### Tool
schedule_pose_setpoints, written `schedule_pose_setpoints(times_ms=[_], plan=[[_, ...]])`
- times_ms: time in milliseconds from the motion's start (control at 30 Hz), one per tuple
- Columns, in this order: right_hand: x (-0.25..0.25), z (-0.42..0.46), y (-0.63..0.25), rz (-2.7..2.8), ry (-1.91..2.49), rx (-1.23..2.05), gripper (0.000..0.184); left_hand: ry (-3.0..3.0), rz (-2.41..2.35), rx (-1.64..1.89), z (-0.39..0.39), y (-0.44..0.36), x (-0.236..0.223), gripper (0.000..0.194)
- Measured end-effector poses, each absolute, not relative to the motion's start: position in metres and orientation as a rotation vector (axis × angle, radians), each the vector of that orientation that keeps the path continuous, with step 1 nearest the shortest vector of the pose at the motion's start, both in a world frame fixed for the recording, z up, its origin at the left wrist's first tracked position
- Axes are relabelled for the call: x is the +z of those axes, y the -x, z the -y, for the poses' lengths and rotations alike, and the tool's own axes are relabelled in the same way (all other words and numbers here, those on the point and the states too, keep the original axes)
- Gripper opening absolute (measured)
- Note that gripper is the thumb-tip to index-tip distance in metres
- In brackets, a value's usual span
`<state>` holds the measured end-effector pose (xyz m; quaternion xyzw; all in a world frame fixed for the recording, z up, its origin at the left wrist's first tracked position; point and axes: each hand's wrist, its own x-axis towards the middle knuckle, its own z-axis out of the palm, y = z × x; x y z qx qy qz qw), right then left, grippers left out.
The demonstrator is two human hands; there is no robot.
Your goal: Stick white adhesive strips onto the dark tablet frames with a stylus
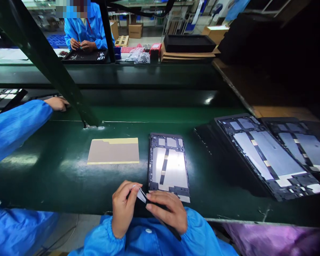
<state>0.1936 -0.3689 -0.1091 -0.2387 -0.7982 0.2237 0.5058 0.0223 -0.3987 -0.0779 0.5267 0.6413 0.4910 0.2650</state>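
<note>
White-and-dark strip [141, 195] pinched in the fingers of my left hand [124, 206] and right hand [170, 212]. Handling looks unfinished: strip not yet down. Device frame [175, 167] just beyond them.

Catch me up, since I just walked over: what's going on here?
The left hand pinches a small pale piece, with the right hand at its other end and a slim dark item under the right palm. Both hands are at the near edge of the green table. Just beyond, a device frame lies on it, with a tan sheet to its left. Similar frames rest to the right. Further left, a co-worker's hand reaches out; what it touches is unclear.
</note>
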Motion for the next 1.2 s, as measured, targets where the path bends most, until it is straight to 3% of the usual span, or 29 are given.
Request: schedule_pose_setpoints(times_ms=[667,1200], plan=[[-0.089,0.363,-0.188,1.944,0.559,0.509,0.04,-1.452,-1.725,1.385,0.4,-0.023,-0.082,0.016],[-0.108,0.365,-0.194,1.969,0.52,0.504,0.034,-1.452,-1.727,1.394,0.399,-0.023,-0.082,0.017]])
